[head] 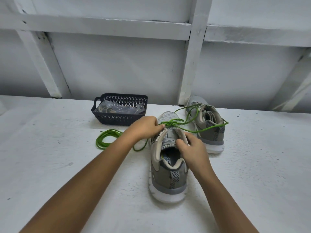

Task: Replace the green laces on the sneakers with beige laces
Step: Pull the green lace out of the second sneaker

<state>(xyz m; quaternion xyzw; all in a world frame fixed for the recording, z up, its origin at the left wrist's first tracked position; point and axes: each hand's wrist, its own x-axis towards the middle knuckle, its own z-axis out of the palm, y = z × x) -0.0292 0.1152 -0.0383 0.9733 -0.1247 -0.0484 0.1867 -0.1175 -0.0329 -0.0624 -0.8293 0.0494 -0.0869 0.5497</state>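
Green lace (170,123) pinched by left hand (146,126) over near sneaker (168,158); right hand (190,148) grips its tongue (169,141).

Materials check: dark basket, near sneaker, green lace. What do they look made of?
The basket: moulded plastic, dark and matte; the even lattice cut-outs and one-piece handle suggest it. The near sneaker: knit mesh toe, woven-looking grey textile at the heel, white sole probably foam, matte. The green lace: round braided cord, likely synthetic; fibre unclear.
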